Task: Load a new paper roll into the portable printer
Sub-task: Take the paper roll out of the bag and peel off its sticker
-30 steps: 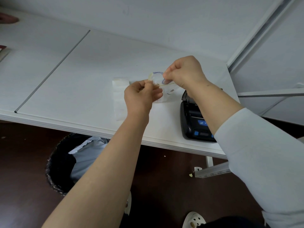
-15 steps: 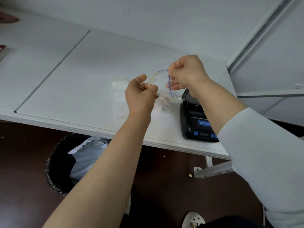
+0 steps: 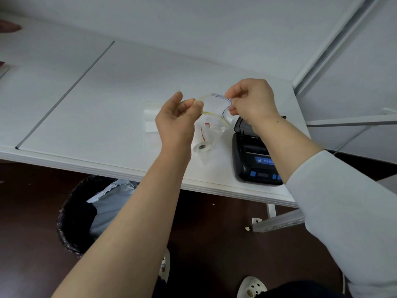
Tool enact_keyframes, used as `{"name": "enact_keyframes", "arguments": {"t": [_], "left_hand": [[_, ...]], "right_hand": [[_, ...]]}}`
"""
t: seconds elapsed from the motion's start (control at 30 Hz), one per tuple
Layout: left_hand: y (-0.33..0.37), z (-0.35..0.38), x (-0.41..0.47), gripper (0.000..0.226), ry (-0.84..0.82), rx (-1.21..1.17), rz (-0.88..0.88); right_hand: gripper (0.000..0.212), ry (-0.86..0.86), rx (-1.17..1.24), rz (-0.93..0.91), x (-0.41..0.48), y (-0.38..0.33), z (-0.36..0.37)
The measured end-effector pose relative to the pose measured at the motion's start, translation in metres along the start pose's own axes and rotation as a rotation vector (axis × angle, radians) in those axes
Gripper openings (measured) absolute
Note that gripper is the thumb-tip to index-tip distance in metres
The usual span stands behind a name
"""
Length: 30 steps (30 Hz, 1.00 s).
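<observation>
A clear zip bag (image 3: 214,117) hangs above the white table, its mouth pulled wide. My left hand (image 3: 177,121) pinches the near lip of the bag and my right hand (image 3: 252,100) pinches the far lip. Inside the bag's lower end sits a small white paper roll (image 3: 202,146) with a dark core, resting close to the tabletop. The black portable printer (image 3: 253,160) with blue buttons lies on the table just right of the bag, its lid raised at the back. My right forearm covers part of the printer.
The white table (image 3: 107,93) has a grey seam (image 3: 64,95) running diagonally at left. Flat white packets (image 3: 150,119) lie behind my left hand. Below the table edge stands a black-lined bin (image 3: 86,211). A metal frame (image 3: 343,39) rises at right.
My hands have drawn apart, opening the bag's mouth wider. The bag has sagged lower, and the paper roll inside it now shows below my left hand.
</observation>
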<state>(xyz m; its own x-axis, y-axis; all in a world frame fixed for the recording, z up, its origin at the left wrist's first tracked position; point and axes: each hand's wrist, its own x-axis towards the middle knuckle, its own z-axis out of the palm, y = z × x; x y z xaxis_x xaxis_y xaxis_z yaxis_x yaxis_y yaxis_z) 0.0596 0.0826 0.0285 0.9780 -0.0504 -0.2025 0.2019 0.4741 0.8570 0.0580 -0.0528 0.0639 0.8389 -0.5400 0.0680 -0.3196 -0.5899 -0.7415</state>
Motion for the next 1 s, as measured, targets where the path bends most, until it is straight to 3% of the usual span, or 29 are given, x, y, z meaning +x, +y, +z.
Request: {"name": "enact_keyframes", "arguments": {"t": [0.13, 0.27, 0.47, 0.57, 0.7, 0.83, 1.0], "left_hand": [[-0.002, 0.001, 0.000, 0.059, -0.023, 0.014, -0.030], [-0.002, 0.000, 0.000, 0.058, 0.005, -0.003, -0.040], [0.000, -0.003, 0.002, 0.055, 0.064, -0.026, -0.012], [0.000, -0.003, 0.003, 0.043, 0.042, -0.028, -0.075], [-0.016, -0.002, 0.002, 0.039, 0.026, 0.355, -0.129], [-0.038, -0.003, -0.001, 0.024, -0.071, 0.760, -0.061], [-0.052, 0.002, 0.005, 0.031, -0.087, 0.873, -0.100]], "right_hand": [[0.014, -0.080, 0.156, 0.148, -0.008, -0.006, 0.000], [0.007, -0.129, 0.105, 0.150, -0.012, 0.001, -0.001], [0.036, -0.036, 0.072, 0.120, -0.009, 0.018, -0.008], [0.035, 0.031, 0.083, 0.093, -0.011, 0.019, -0.006], [0.023, -0.018, 0.142, 0.103, -0.018, 0.014, -0.003], [0.029, -0.026, 0.188, 0.107, -0.022, 0.011, 0.000], [0.041, -0.038, -0.066, -0.018, -0.024, 0.014, 0.004]]}}
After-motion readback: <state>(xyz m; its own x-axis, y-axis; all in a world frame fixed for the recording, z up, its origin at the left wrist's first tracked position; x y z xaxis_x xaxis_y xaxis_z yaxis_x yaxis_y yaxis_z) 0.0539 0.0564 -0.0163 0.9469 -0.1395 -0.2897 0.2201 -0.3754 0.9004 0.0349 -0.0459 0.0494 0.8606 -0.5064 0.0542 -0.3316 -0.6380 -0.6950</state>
